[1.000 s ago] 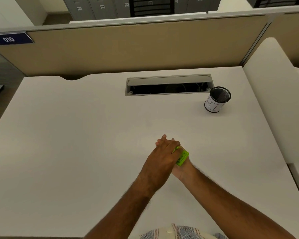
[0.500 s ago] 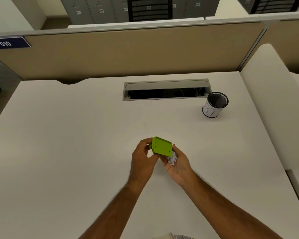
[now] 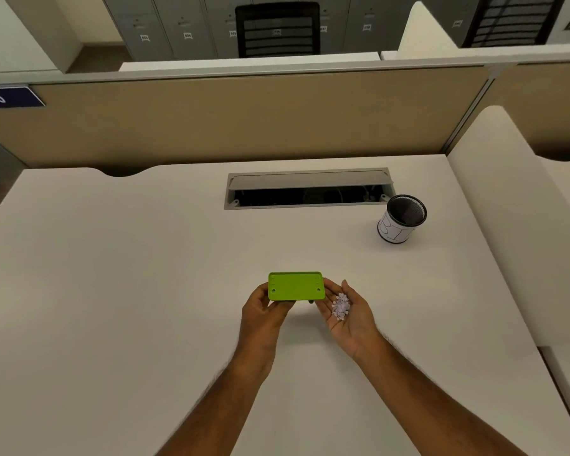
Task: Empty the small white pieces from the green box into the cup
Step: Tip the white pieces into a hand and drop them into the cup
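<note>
My left hand (image 3: pixel 263 311) holds the green box (image 3: pixel 296 286) by its left end, with its flat underside turned up toward me, above the desk's middle. Just to its right, my right hand (image 3: pixel 349 315) is cupped palm up with a small heap of white pieces (image 3: pixel 340 306) lying in it. Its fingertips touch the box's right end. The cup (image 3: pixel 401 218), black mesh with a white paper label, stands upright at the far right of the desk, well apart from both hands. Its inside looks dark.
A long cable slot (image 3: pixel 308 189) with a raised grey flap is cut into the white desk (image 3: pixel 112 274) behind the hands. A beige partition (image 3: pixel 244 116) closes the far edge. A white curved divider (image 3: pixel 507 209) borders the right side.
A second ago the hands were pressed together over the box. They have since parted and risen slightly; the box is turned bottom up and level, and white pieces lie in my right palm.
</note>
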Available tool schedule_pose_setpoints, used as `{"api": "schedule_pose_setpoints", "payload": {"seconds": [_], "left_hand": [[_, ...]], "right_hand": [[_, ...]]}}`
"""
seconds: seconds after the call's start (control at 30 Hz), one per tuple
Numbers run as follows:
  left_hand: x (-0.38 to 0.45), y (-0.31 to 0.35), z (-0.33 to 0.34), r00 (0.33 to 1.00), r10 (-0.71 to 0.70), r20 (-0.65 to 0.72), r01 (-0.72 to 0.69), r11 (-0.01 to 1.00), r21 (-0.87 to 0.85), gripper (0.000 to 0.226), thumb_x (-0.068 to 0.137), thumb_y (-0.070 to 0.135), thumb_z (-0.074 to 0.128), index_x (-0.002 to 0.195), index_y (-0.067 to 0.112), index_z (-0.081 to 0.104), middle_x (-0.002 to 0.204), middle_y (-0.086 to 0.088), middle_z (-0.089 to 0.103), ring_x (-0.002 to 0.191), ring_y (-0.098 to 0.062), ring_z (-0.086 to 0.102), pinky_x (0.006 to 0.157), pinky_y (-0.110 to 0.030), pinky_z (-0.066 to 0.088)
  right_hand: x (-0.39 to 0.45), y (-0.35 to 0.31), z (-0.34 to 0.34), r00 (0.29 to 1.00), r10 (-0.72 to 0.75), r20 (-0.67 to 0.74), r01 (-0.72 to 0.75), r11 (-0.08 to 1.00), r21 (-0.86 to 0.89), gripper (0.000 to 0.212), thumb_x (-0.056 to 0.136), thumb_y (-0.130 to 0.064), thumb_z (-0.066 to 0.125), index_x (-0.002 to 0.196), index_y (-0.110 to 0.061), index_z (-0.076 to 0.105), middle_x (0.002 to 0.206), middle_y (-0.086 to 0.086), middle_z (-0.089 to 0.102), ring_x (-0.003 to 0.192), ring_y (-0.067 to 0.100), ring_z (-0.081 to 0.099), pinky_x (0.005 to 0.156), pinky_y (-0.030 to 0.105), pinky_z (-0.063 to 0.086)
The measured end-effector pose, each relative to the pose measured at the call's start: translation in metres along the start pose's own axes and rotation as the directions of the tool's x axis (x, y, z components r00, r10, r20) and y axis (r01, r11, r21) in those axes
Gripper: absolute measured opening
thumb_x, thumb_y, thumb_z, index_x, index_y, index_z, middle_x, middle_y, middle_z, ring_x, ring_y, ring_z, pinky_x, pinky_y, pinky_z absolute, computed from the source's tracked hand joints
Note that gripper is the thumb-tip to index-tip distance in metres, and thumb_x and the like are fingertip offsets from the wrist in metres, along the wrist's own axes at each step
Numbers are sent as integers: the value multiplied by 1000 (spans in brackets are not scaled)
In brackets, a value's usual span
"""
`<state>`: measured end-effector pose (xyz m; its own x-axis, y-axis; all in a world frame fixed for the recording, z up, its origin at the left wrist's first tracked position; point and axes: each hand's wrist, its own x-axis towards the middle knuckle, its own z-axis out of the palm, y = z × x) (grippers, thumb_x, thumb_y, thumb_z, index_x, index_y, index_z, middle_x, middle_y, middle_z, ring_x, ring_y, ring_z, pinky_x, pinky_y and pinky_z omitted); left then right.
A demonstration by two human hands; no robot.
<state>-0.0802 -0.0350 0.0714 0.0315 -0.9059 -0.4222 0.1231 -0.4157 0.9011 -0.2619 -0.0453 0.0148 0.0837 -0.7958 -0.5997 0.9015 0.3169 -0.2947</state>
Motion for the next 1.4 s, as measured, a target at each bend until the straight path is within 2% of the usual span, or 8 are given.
{"api": "schedule_pose_setpoints", "payload": {"seconds": [0.07,0.2,0.57,0.73,1.03,1.13,1.23,1.4], "left_hand": [[5,-1,2,1000,-3,13,4,1000,-24,42,78,42,86,118,35,78,117,6,83,115,-13,77,99,-31,57],[13,-5,2,999,-13,49,15,999,-47,41,77,40,87,117,37,79,119,5,83,121,-18,76,112,-40,55],[38,-11,13,994,-60,94,65,997,-45,44,71,41,87,114,36,80,123,1,83,128,-26,72,123,-52,46],[42,-14,16,991,-68,117,71,997,-20,44,73,40,86,116,36,80,123,0,83,127,-26,73,123,-50,47],[50,-12,24,989,-52,138,50,999,18,46,71,50,86,116,43,79,121,5,83,122,-18,76,116,-43,53],[54,-11,26,989,-51,141,49,999,13,47,70,51,87,116,44,79,121,6,83,120,-16,77,114,-40,53],[56,-11,28,988,-45,146,44,999,11,49,70,53,88,117,43,79,122,6,83,119,-16,77,112,-39,53],[57,-12,29,987,-36,157,37,999,-5,75,53,75,95,119,44,78,123,6,83,120,-16,77,110,-39,54]], "right_hand": [[2,-13,3,1000,-6,12,6,1000,6,49,109,-31,48,104,8,77,105,23,78,91,31,80,72,38,67],[4,-39,12,998,-46,36,46,999,1,52,109,-31,47,99,9,79,108,25,77,98,34,79,80,40,67],[35,-148,42,951,-308,36,308,951,16,59,110,-32,43,86,6,82,97,21,79,91,31,80,82,38,67],[52,-195,48,913,-406,29,407,913,-28,58,110,-34,42,88,0,83,97,17,80,91,27,80,82,34,66],[78,-247,60,822,-568,-41,554,814,-172,57,110,-35,42,71,-10,76,70,5,71,67,17,66,66,25,53],[85,-256,60,792,-608,-50,577,773,-262,55,111,-34,40,73,-8,69,65,4,68,63,16,60,62,26,46],[89,-262,58,772,-633,-62,574,735,-360,51,111,-35,41,77,-8,67,66,2,69,64,14,61,65,25,49],[89,-262,53,743,-668,-28,573,658,-488,53,111,-35,42,78,-8,73,69,2,72,66,15,64,69,26,54]]}}
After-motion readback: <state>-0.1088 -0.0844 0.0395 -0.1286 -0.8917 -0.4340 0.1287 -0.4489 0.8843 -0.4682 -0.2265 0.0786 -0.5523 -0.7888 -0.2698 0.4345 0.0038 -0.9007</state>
